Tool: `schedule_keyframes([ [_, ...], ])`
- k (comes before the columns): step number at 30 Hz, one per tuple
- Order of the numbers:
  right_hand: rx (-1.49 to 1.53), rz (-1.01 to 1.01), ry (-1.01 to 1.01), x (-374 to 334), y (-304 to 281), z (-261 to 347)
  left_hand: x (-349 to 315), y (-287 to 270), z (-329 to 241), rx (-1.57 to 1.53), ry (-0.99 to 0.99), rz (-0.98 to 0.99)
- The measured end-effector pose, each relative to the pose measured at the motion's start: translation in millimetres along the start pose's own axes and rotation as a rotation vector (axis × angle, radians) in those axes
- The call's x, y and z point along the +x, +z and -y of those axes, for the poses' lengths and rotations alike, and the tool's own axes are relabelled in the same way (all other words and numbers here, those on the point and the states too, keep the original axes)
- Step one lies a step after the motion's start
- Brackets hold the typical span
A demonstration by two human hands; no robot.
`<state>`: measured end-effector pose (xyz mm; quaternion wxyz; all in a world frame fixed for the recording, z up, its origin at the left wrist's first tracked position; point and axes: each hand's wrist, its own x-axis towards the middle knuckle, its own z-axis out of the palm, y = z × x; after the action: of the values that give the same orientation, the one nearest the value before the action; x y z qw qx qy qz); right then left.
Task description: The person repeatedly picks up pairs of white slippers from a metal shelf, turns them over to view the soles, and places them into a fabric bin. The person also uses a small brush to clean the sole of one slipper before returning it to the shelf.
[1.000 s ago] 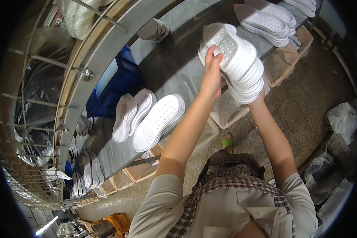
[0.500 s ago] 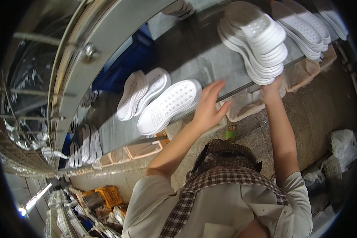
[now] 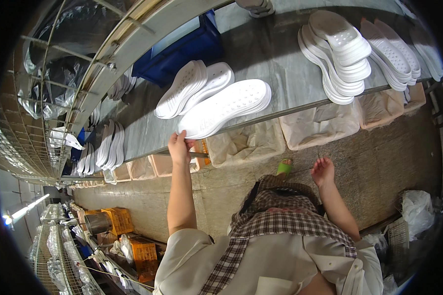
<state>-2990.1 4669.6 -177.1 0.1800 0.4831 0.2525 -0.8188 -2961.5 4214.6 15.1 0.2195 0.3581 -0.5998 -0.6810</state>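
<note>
My left hand [image 3: 180,147] pinches the near left end of a stack of white shoe soles [image 3: 226,105], thumb on top and fingers at its edge. The stack lies slanted along the front edge of the grey worktable [image 3: 275,61], its dotted face up. My right hand [image 3: 323,171] hangs over the floor in front of the table, away from the soles. Its fingers are curled in, and I cannot make out what they hold, if anything. Just behind the near stack lie further white soles [image 3: 194,91]. A taller sole stack [image 3: 347,61] stands farther right.
Lined bins [image 3: 320,125] stand below the table's front edge. A blue crate [image 3: 182,51] sits at the back of the table, near a wire rack [image 3: 79,54]. More soles [image 3: 391,54] lie at the far right. Orange crates [image 3: 118,220] stand behind on the left.
My left hand has moved left, from beside the near stack's right end to its left end, and now grips it. My right hand has left the tall stack and come down toward my body.
</note>
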Motion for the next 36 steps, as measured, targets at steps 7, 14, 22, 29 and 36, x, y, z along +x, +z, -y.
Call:
schedule_keyframes([
  [7,-0.034,0.015,-0.024,-17,-56,7,39,-37,-78,-0.119,0.24,0.001],
  [14,-0.022,0.006,-0.065,-27,-60,5,135,-64,-92,-0.087,0.203,-0.107],
  [22,-0.045,-0.009,-0.087,-34,-57,-1,197,-59,-37,0.475,0.384,-0.091],
  [29,0.05,-0.023,-0.059,-20,-69,-5,109,38,-97,0.948,1.309,-0.552],
  [36,0.1,-0.072,-0.067,-17,-56,-11,74,265,-88,0.19,0.681,0.602],
])
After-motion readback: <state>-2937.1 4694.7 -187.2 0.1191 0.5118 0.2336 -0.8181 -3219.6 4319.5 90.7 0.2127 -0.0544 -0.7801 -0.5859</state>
